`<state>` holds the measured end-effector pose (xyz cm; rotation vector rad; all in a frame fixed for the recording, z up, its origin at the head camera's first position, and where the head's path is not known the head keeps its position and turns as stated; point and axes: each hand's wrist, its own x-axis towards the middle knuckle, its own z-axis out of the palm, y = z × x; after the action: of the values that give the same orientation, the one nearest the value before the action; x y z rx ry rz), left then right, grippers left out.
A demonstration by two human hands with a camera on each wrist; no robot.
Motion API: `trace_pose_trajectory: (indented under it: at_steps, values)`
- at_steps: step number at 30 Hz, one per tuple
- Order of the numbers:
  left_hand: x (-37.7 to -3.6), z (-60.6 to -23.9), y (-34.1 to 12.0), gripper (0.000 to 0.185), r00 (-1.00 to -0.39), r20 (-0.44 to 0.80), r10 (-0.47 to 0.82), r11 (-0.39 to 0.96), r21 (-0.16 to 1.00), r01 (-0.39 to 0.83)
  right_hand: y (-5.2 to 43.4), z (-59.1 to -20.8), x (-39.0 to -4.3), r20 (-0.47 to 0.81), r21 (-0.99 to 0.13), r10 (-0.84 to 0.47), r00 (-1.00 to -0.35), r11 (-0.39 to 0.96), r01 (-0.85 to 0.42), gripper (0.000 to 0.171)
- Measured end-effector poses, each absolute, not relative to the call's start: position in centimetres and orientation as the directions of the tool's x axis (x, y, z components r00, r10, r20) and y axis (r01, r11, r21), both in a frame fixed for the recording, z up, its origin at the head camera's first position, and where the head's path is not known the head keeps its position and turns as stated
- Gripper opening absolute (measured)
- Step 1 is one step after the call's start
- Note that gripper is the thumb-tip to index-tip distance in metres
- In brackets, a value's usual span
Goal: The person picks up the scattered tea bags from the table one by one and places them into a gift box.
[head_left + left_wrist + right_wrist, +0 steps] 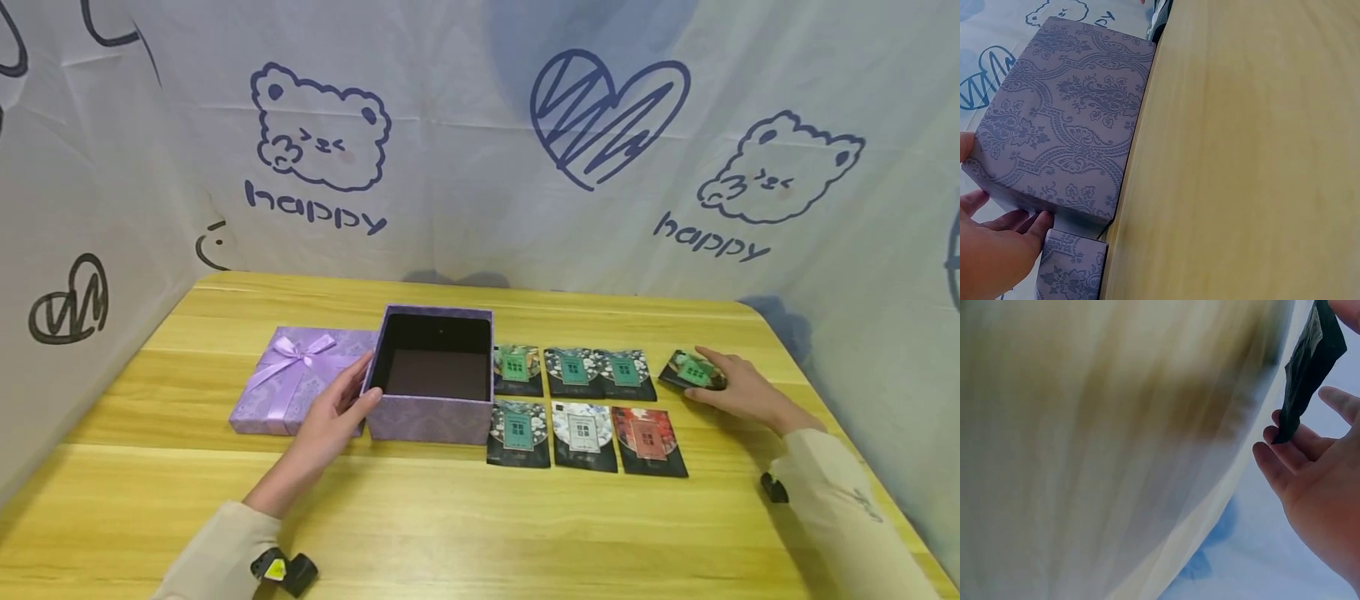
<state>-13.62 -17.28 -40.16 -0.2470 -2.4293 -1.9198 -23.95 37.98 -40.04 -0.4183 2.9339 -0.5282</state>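
A lavender patterned gift box [431,421] stands uncovered, its dark inside showing. My left hand [337,408] rests against its left side, thumb at the near corner and fingers along the wall. In the left wrist view, the fingertips of that hand [997,250] touch the patterned box [1072,119]. Out to the right, my right hand [738,387] pinches a black tea sachet [693,372] with a green label between thumb and fingers. The right wrist view has that sachet [1311,369] edge-on and tilted, in the fingers of the right hand [1329,487].
Left of the box lies its lavender lid [292,387] with a ribbon bow. Several tea sachets lie in two rows right of the box, among them a red-labelled one [649,442] and a white-labelled one [583,435]. A printed cloth [450,167] hangs behind the wooden table [480,533].
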Motion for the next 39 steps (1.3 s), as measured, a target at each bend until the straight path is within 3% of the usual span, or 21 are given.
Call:
trace_pose_trajectory:
  at_steps: [7,23,39]
  values:
    - [-13.7,-40.1,-17.3,0.058,-0.986,0.125,0.109,0.231,0.962,0.147,36.8,-39.7,-23.7,-0.064,-0.374,-0.282,-0.957,0.896,-0.239,0.083]
    - [-13.7,-40.2,-17.4,0.057,-0.983,0.14,0.116,0.231,0.959,0.164,31.9,-38.2,-23.0,0.045,-0.422,-0.397,-0.917,0.824,-0.378,0.085]
    - [-13.7,-40.3,-17.4,0.057,-0.983,0.138,0.121,0.228,0.96,0.162,27.1,-37.1,-21.6,0.082,-0.397,-0.473,-0.877,0.792,-0.464,0.078]
